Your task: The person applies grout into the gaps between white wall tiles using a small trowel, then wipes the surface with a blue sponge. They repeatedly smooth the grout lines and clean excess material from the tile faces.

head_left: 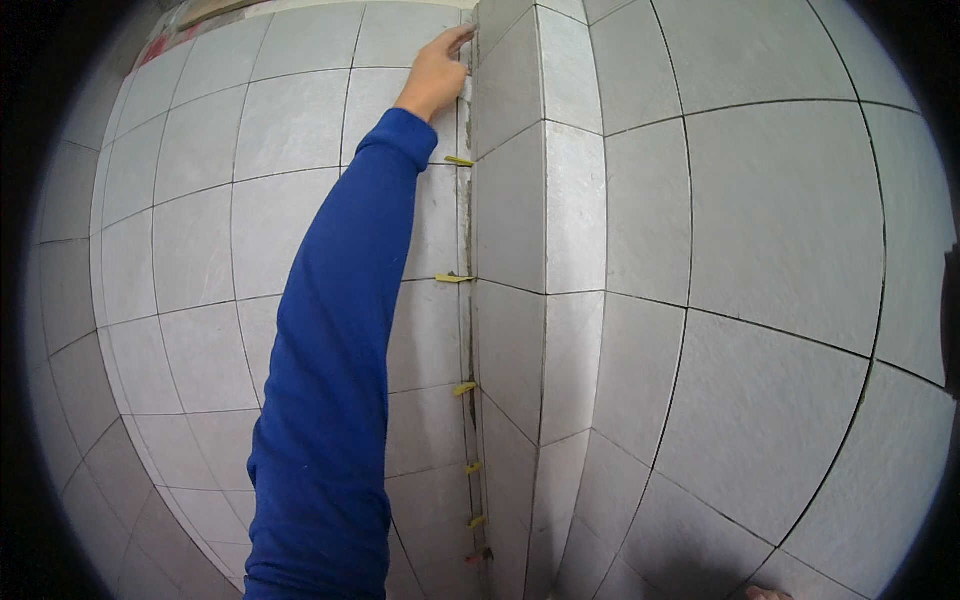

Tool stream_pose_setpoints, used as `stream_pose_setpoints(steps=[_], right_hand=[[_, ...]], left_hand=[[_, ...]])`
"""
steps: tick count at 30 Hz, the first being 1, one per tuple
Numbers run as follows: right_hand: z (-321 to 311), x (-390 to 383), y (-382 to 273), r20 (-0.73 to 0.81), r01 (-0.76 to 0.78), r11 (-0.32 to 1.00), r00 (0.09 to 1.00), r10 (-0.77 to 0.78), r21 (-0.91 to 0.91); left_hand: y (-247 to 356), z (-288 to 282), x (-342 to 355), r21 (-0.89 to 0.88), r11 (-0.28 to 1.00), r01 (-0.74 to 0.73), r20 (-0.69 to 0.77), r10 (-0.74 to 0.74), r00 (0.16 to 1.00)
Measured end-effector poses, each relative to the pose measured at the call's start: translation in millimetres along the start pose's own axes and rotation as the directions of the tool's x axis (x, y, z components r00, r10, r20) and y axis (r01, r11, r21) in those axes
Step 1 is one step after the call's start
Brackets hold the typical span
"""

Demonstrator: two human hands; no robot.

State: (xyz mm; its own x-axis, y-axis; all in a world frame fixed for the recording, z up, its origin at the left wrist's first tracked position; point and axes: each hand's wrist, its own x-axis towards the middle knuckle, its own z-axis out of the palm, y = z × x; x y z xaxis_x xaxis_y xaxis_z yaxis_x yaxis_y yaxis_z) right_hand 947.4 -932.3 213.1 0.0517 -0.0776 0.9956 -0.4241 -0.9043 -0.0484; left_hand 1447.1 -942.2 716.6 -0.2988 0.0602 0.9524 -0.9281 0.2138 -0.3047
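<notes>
My left hand, in a blue sleeve, reaches up to the top of the inside corner between two tiled walls. Its index finger is stretched out and its tip touches the corner. Nothing shows in its grasp. Below it, small yellow tile wedges stick out of the narrow corner joint; the upper ones are a wedge and another wedge, and lower down sits a third wedge. A red wedge is near the bottom. Only a sliver of what looks like my right hand shows at the lower edge; its fingers are mostly hidden.
Pale grey tiles with dark joints cover the left wall. On the right, a tiled projection juts out beside the corner, and larger grey tiles continue past it. Bare, unfinished surface shows above the tiles at upper left.
</notes>
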Motion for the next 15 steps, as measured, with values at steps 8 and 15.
stream_pose_setpoints(steps=[8, 15], right_hand=[[-3, -6, -1, 0.029, -0.083, 0.996, 0.996, 0.082, 0.023], [-3, -9, 1, 0.052, -0.070, 0.997, 0.996, 0.068, 0.034]], left_hand=[[10, -13, -2, 0.165, 0.984, 0.073, 0.094, -0.089, 0.992], [9, -25, -22, 0.021, 0.992, 0.121, -0.069, -0.120, 0.990]])
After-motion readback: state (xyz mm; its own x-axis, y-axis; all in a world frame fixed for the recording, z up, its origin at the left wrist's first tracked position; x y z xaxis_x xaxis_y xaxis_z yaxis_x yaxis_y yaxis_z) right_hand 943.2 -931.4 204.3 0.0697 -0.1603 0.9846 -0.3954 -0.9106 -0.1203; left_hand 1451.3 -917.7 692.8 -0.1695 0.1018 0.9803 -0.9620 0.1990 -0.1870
